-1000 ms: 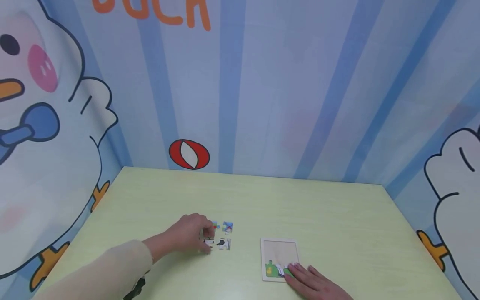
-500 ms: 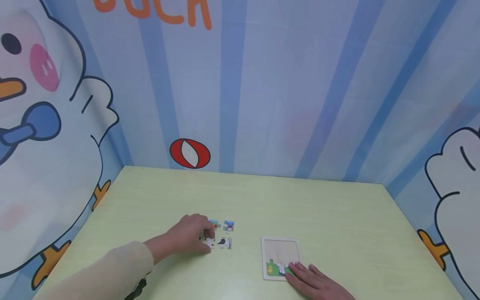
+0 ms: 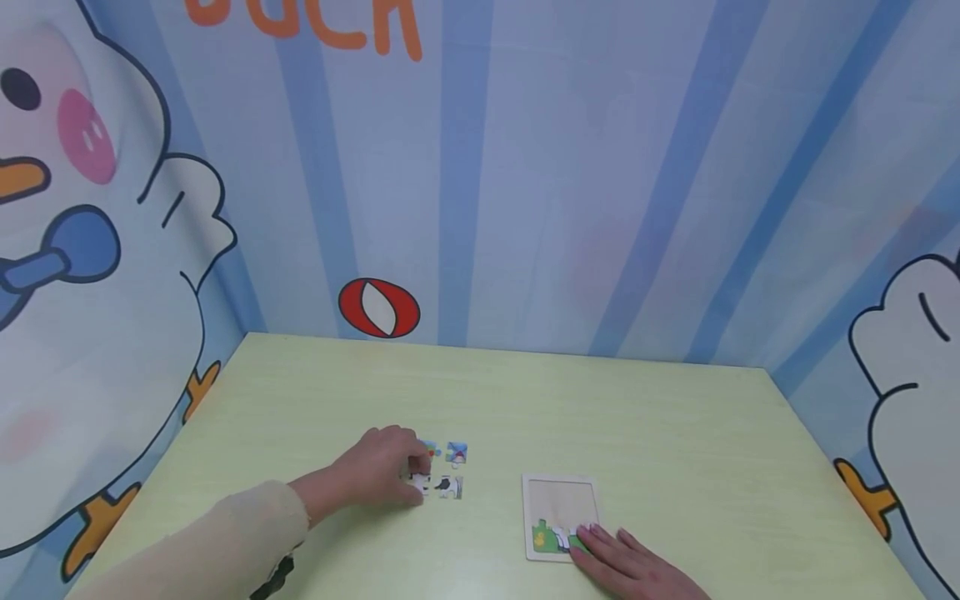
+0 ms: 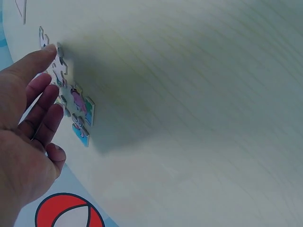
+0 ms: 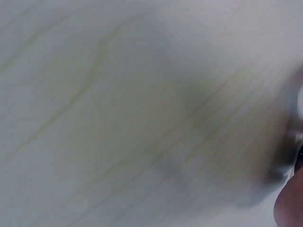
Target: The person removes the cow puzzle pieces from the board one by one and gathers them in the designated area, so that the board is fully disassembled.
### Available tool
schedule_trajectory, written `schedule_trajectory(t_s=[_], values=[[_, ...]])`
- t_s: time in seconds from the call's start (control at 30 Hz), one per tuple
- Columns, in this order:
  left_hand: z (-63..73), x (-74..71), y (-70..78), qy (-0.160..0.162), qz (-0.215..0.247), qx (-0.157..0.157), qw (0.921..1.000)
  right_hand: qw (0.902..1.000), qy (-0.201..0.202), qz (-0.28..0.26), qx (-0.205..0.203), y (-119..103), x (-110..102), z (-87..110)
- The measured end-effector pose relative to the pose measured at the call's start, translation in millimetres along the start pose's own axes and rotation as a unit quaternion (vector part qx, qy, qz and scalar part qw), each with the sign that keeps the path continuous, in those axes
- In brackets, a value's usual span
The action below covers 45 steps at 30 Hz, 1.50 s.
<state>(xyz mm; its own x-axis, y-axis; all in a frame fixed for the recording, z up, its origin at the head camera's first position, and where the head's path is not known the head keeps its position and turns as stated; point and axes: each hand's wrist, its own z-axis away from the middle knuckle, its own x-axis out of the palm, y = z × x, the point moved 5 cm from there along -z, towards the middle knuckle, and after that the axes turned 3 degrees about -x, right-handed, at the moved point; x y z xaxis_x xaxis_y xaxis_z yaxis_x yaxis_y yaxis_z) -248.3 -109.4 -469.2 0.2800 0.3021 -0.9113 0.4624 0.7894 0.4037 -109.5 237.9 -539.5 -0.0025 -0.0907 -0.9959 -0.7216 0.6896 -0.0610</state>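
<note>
My left hand (image 3: 382, 467) reaches over small jigsaw pieces on the table, thumb and bent fingers apart around a black-and-white piece (image 3: 420, 482). In the left wrist view, its thumb tip overlaps the pieces (image 4: 60, 68), and whether it touches one is unclear. To its right lie another black-and-white piece (image 3: 449, 487) and a blue piece (image 3: 456, 452); other pieces are partly hidden behind the fingers. My right hand (image 3: 637, 562) rests straight fingers on the lower right corner of a wooden puzzle tray (image 3: 528, 512). Green and white pieces (image 3: 551, 537) fill the tray's bottom row.
The pale yellow table (image 3: 675, 433) carries the tray and the loose pieces. A blue striped backdrop (image 3: 540, 208) with cartoon ducks rises behind and beside it. In the right wrist view, mostly tabletop (image 5: 118, 118) shows, with part of a blurred hand at the right edge.
Both hands stay almost in place. My left fingers have shifted slightly around the black-and-white piece. The tray and my right hand look unchanged.
</note>
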Motion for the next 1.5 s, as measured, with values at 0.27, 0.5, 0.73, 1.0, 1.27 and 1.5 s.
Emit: schedule_trajectory(t_s=[0.27,0.5,0.73,1.0,1.27,1.5], values=[[-14.7,-1.5,16.6,-0.012,0.01,0.01,0.9998,0.9999,-0.013,-0.001,0.002,0,0,0.8],[-31.2,5.1,44.8,-0.023,0.008,0.06,0.9979,0.9998,-0.016,-0.006,-0.007,1,-4,0.8],[-44.1,22.3,72.4,-0.038,-0.004,0.089,0.9953,0.9983,-0.043,-0.038,0.013,-1,-6,-2.0],[-52.9,38.1,105.6,-0.055,-0.03,0.114,0.9916,0.9959,-0.064,-0.055,0.034,-3,-6,-4.9],[-54.0,54.5,128.8,-0.061,-0.061,0.129,0.9879,0.9973,-0.064,-0.03,0.019,-3,-8,-3.2],[-53.9,64.8,131.4,-0.057,-0.07,0.129,0.9875,0.9991,-0.041,-0.007,-0.002,-2,-12,-3.3]])
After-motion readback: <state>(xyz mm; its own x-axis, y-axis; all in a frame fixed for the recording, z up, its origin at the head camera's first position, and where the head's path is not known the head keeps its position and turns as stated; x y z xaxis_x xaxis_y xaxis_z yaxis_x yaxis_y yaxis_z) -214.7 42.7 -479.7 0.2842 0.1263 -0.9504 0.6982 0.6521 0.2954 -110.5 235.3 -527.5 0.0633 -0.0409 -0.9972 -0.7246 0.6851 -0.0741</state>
